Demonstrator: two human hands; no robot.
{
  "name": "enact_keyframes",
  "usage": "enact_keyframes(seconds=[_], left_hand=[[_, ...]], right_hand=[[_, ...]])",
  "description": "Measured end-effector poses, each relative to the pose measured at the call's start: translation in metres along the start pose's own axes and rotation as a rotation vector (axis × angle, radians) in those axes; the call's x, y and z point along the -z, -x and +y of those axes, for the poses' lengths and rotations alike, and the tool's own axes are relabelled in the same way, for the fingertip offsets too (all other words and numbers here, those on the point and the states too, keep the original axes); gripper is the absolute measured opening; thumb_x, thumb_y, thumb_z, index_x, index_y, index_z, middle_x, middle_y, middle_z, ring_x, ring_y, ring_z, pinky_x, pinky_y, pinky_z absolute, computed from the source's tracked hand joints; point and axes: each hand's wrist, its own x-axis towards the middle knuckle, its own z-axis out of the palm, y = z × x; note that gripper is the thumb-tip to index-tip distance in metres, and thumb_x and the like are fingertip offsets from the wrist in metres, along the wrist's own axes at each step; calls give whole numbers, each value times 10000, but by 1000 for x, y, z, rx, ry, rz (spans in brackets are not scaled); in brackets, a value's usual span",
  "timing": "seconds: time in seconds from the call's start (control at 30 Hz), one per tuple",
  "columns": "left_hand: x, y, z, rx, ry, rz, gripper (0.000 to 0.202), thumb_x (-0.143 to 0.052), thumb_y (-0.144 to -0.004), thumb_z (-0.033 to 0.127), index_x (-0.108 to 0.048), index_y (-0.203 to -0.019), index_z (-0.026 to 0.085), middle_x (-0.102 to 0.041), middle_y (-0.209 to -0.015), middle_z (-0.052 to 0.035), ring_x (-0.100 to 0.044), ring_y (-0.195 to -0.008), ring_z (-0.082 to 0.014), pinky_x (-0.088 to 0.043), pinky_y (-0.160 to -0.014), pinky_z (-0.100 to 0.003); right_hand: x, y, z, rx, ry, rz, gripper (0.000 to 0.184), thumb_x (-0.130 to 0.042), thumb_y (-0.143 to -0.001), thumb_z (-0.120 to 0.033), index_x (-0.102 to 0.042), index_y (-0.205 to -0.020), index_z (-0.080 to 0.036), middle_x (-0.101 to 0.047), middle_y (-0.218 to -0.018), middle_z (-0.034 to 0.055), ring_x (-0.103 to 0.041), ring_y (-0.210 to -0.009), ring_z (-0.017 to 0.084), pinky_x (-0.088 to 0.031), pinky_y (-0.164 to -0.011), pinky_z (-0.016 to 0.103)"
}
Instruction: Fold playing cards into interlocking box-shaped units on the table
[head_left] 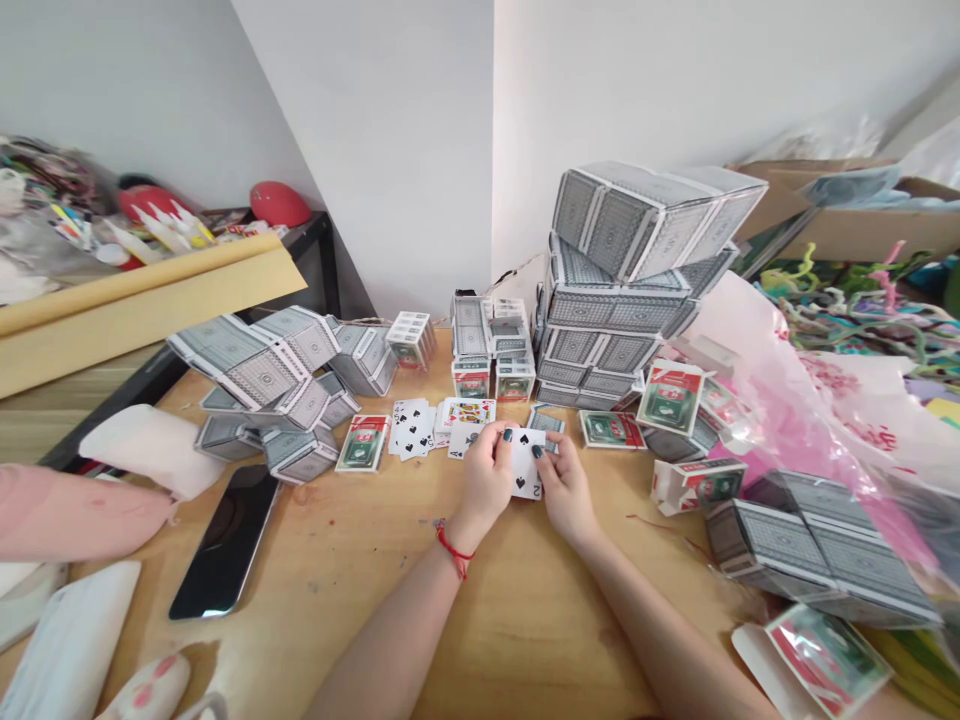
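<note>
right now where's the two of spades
Near the head view's centre, the two of spades is held between left hand and right hand, right of the spread cards.

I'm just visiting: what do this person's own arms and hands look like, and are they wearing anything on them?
Both forearms are bare, with no sleeves in view. Neither the left hand nor the right hand wears a glove. Thumbnails on both look painted a dark, glossy colour. A thin red cord bracelet circles the left wrist; the right wrist shows none.
</note>
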Motion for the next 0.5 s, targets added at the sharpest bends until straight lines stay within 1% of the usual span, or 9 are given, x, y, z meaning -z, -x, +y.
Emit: enact_keyframes(seconds=[0.2, 0.3, 0.33, 0.4, 0.47, 0.5], left_hand=[[-1, 1, 1, 20, 19, 8, 253, -395, -850, 303, -549, -1010, 181, -605, -1012, -81, -560, -925, -174, -433, -806, -308], [-2, 0, 1, 11, 43, 1, 288, -398, -848, 288, -539, -1080, 192, -582, -1086, -80, -533, -984, -172, -415, -841, -305], [-2, 0, 1, 20, 55, -7, 303, -398, -847, 285, -530, -1105, 197, -575, -1100, -78, -537, -964, -166, -419, -828, -297], [-3, -1, -1, 60, 82, -35, 321, -401, -842, 288, -517, -1130, 201, -583, -1067, -75, -557, -833, -143, -441, -735, -271], [-3, -1, -5, 98, 103, -65, 314, -412, -835, 297, -523, -1106, 186, -605, -936, -62, -533, -672, -115, -434, -615, -241], [-3, -1, -6, 106, 109, -73, 301, -418, -831, 297, -529, -1084, 177, -602, -860, -50, -511, -625, -106, -421, -579, -230]], right_hand=[[0, 0, -6, 2, 27, -7, 316, -488, -780, -436, -400, -996, -223, -535, -630, -21, -476, -476, 115, -385, -429, 223], [1, -1, -7, 12, 16, 32, 311, -494, -777, -430, -395, -991, -227, -513, -608, -33, -464, -469, 112, -383, -431, 219], [2, -1, -7, 16, 13, 51, 307, -497, -776, -425, -395, -989, -229, -501, -595, -39, -455, -462, 109, -377, -427, 215], [3, -2, -8, 24, 2, 82, 302, -505, -772, -412, -396, -989, -232, -486, -581, -47, -442, -455, 105, -365, -420, 209], [4, -3, -8, 29, -13, 93, 302, -511, -767, -405, -399, -988, -232, -486, -581, -47, -440, -457, 105, -363, -420, 208], [4, -4, -8, 29, -20, 94, 304, -514, -763, -404, -399, -987, -233, -486, -581, -48, -438, -456, 105, -362, -420, 208]])
